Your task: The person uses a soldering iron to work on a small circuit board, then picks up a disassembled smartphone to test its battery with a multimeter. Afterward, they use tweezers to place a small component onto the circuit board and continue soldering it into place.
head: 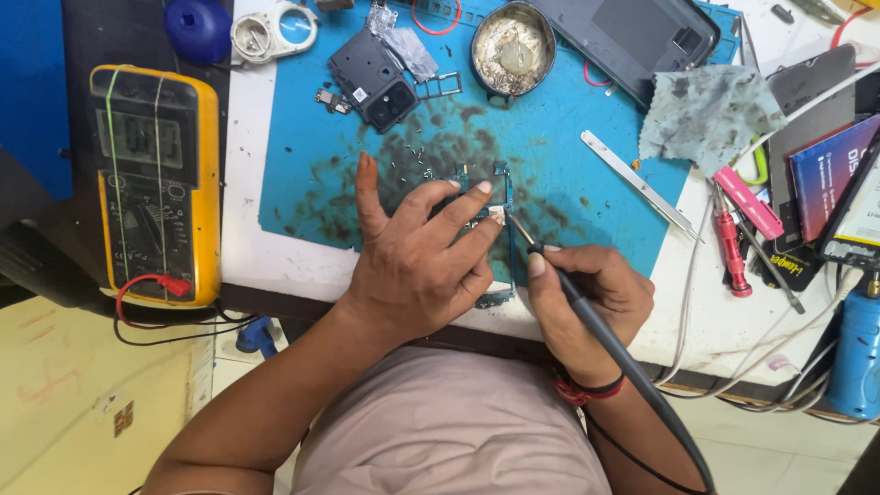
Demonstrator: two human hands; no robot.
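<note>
1. Worktop (240,229), white, one blue mat (302,147) on it; one yellow multimeter (156,183) at far left.
2. One dark phone back cover (632,32) far right; one grey cloth (706,110); one round tin (511,48).
3. Left hand (417,261) spread flat, fingers pinning one small circuit board (481,197) at mat centre.
4. Right hand (587,302) closed round one soldering iron (587,307), tip touching the board's right edge.
5. Step looks like soldering a joint; next move calls for steady tip, board pinned.
6. One tweezers (642,183); one red screwdriver (731,247); tiny screws scattered, uncountable.

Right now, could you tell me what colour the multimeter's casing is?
Yellow, around a dark grey face; the multimeter shows best in the head view.
</note>
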